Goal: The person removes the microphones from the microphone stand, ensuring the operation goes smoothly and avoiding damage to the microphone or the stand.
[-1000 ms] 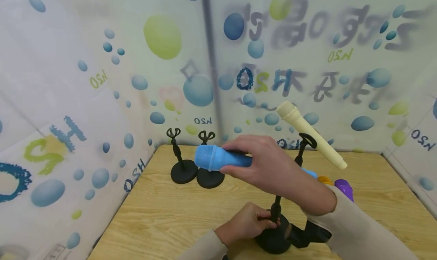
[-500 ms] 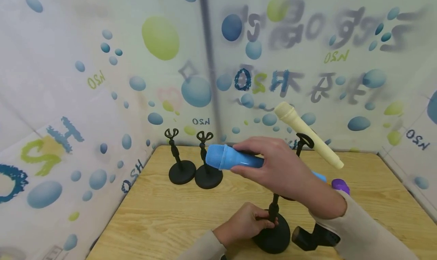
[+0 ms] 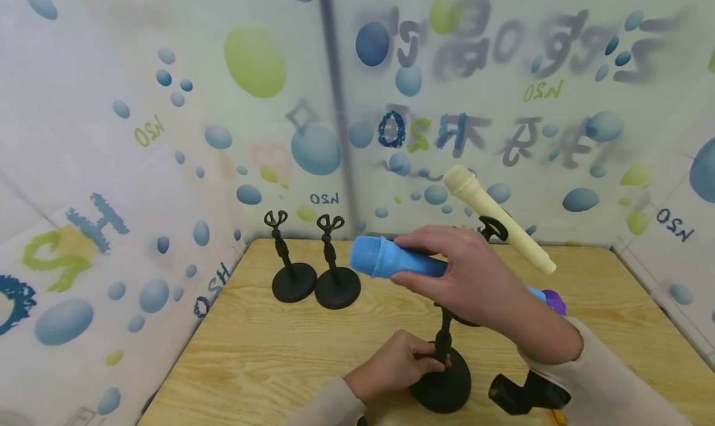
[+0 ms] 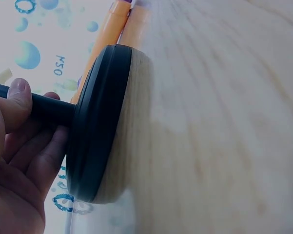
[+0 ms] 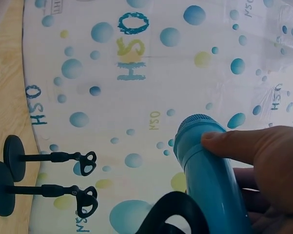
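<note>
My right hand (image 3: 463, 271) grips a blue microphone (image 3: 396, 258) by its body, its mesh head pointing left. The microphone is held up over the near black microphone stand (image 3: 455, 382). My left hand (image 3: 396, 361) pinches that stand's pole just above its round base, which sits on the table. In the left wrist view, thumb and fingers wrap the pole (image 4: 53, 108) beside the base (image 4: 100, 122). The right wrist view shows the stand's black clip (image 5: 173, 212) close beside the blue microphone (image 5: 209, 175); in the head view my right hand hides the clip.
Two stands with bare clips (image 3: 293, 283) (image 3: 337, 289) are at the table's back left. A cream microphone (image 3: 499, 218) rests tilted in a stand clip at back right. A purple microphone (image 3: 554, 302) and a blue one (image 3: 535, 294) lie behind my right forearm; an orange microphone (image 4: 105, 36) lies beyond the base.
My right hand has moved the blue microphone to the right, over the near stand. The left hand keeps its grip on the pole. The head view has turned slightly.
</note>
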`<state>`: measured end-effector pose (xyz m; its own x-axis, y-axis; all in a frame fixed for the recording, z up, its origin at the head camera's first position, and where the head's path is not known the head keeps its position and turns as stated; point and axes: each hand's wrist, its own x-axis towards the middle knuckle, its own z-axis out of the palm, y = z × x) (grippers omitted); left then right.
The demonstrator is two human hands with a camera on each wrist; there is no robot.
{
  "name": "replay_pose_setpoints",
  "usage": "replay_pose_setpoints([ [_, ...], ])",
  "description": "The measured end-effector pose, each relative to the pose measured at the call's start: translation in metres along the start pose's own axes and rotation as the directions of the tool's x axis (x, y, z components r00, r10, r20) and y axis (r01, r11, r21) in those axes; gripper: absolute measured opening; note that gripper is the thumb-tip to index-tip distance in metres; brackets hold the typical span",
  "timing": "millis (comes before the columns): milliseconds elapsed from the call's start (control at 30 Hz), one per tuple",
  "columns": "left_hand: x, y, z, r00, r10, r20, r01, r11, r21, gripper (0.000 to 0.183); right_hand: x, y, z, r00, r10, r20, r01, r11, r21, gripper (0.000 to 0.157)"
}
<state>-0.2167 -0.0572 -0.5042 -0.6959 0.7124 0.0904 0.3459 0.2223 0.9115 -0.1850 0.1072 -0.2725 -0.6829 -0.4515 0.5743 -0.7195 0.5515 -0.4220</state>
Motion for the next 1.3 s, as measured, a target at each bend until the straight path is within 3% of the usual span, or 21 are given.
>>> replay_pose_setpoints([
  [433, -0.003, -0.001, -0.003, 1.0, -0.019, 0.007, 0.019, 0.998, -0.052, 0.018, -0.016, 0.009, -0.009, 0.999, 0.034, 0.004, -0.034, 0.999, -0.019, 0.039],
  [733, -0.004, -0.004, -0.007, 0.999, -0.031, -0.006, 0.031, 0.999, -0.016, 0.017, -0.027, 0.016, -0.014, 0.998, 0.067, -0.007, -0.068, 0.997, -0.041, 0.043],
  [1300, -0.006, -0.002, -0.01, 0.996, -0.072, -0.054, 0.068, 0.996, -0.065, 0.014, -0.048, 0.03, -0.02, 0.993, 0.071, -0.093, -0.078, 0.994, -0.071, 0.052],
])
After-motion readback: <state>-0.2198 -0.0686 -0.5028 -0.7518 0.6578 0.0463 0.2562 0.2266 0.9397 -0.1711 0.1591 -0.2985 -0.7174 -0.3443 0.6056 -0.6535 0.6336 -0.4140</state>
